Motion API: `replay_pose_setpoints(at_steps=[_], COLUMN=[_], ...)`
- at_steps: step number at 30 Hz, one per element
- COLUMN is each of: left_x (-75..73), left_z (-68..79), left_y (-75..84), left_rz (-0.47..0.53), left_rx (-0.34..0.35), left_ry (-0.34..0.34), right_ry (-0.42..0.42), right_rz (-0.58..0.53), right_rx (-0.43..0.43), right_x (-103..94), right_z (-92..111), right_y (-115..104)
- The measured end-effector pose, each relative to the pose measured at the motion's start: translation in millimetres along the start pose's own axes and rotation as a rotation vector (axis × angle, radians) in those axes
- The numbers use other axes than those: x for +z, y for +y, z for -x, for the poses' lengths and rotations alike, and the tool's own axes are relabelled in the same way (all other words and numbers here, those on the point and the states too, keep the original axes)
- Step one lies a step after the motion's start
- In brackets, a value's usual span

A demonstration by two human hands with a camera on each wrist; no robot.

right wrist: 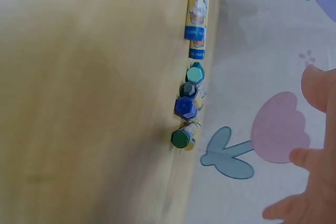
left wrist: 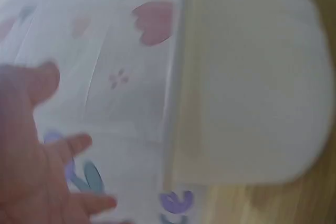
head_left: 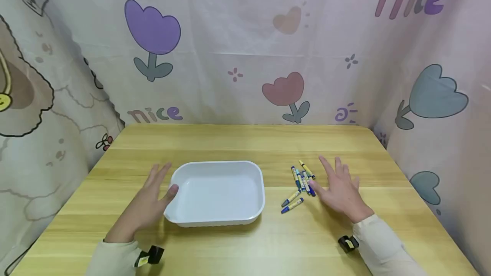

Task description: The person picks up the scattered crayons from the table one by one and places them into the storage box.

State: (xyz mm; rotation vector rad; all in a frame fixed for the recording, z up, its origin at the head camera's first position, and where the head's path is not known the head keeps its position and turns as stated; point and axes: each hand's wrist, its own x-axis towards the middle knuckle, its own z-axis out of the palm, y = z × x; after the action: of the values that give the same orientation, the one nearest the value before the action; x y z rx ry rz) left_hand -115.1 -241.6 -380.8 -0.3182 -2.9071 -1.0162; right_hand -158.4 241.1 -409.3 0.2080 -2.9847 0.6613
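A white rectangular plastic tray [head_left: 215, 193] with rounded corners sits on the wooden table. Beside its left rim my left hand [head_left: 147, 201] hovers with fingers spread and nothing in it; the left wrist view shows the tray's side [left wrist: 252, 87] across from that hand [left wrist: 31, 156]. Several oil pastels [head_left: 303, 182] in yellow wrappers lie in a loose cluster right of the tray, with blue, green and dark tips. My right hand [head_left: 341, 191] is just right of them, fingers spread, its thumb overlapping the cluster in the head view. The right wrist view shows the pastels [right wrist: 186, 107] end-on.
The wooden table [head_left: 245, 144] reaches back to a printed curtain [head_left: 230, 54] with flowers and hearts, which also hangs along both sides. Black wrist cameras are strapped at the left cuff [head_left: 155, 254] and the right cuff [head_left: 348, 244].
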Motion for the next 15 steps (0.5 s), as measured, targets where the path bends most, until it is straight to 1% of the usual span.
replay_pose_setpoints(at_steps=[2, 5, 6, 7, 9, 10, 13, 15], left_x=[1.6, 7.9, 10.4, 13.1, 17.8, 20.0, 25.8, 29.5], left_z=[-4.3, -8.3, -8.9, -9.3, -8.8, -8.1, -4.4, -1.1], left_y=[-13.5, -35.2, -41.1, -45.8, -50.3, -51.0, -49.5, -47.7], left_rz=[0.227, 0.59, 0.679, 0.743, 0.833, 0.851, 0.867, 0.88], left_rx=[0.043, 0.11, 0.138, 0.168, 0.203, 0.215, 0.241, 0.239], left_ry=[-0.032, -0.057, -0.067, -0.073, -0.082, -0.091, -0.117, -0.127], right_ry=[-0.009, -0.018, -0.023, -0.033, -0.06, -0.075, -0.118, -0.13], right_rz=[-0.067, -0.175, -0.207, -0.237, -0.28, -0.289, -0.288, -0.264], right_rx=[-0.005, 0.01, 0.018, 0.03, 0.051, 0.06, 0.088, 0.096], right_x=[1.7, 1.6, 1.7, 2.0, 2.4, 2.9, 6.3, 9.4], right_z=[-7.0, -20.4, -25.3, -30.2, -39.6, -44.1, -55.5, -61.4], right_y=[0.2, 2.7, 4.2, 5.8, 9.3, 11.3, 18.3, 22.8])
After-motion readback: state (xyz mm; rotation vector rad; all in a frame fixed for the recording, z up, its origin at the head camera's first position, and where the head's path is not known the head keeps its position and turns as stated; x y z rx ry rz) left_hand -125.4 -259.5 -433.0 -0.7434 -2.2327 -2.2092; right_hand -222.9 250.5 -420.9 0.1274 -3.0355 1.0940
